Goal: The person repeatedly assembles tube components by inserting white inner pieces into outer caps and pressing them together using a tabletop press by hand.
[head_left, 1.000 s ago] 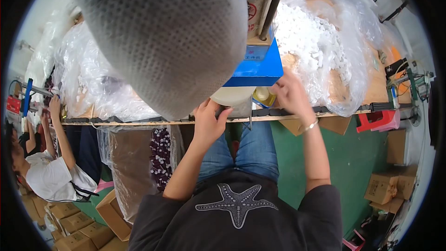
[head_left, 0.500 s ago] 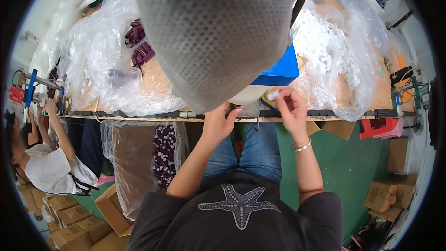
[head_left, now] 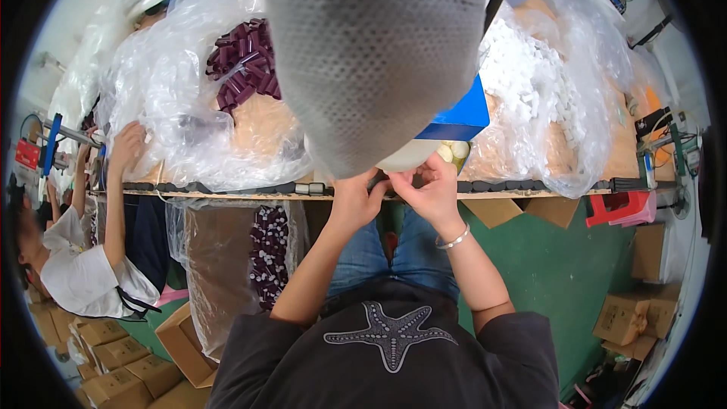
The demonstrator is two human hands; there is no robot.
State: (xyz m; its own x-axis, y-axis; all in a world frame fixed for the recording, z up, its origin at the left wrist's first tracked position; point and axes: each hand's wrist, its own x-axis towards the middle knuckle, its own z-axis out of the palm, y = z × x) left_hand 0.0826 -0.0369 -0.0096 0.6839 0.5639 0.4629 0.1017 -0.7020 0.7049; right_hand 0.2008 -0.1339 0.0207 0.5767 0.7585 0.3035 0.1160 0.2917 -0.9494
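Observation:
Both hands meet at the table's front edge, just below a large grey mesh-textured shape [head_left: 379, 53] that covers the middle. My left hand [head_left: 354, 201] is closed around a small dark piece, mostly hidden by the fingers. Thumb and fingers of my right hand [head_left: 430, 195] pinch together close beside it; what they hold is hidden. Behind the right hand, a small container of round cream-coloured pieces [head_left: 454, 153] stands under a blue box-like part [head_left: 466, 113]. A pale rounded surface [head_left: 409, 156] shows just above my fingers.
Maroon tubes [head_left: 246, 64] lie heaped on clear plastic sheeting [head_left: 174, 98] at left. Small white parts [head_left: 530, 83] form a pile at right. Below the table, a lined box [head_left: 219, 265] holds maroon pieces with white ends [head_left: 269, 257]. Another person [head_left: 98, 250] works at far left.
My right hand has moved left from the small container, where it pinched a white piece, to meet my left hand. The grey shape shifted right; the other person's arm reached toward the sheeting.

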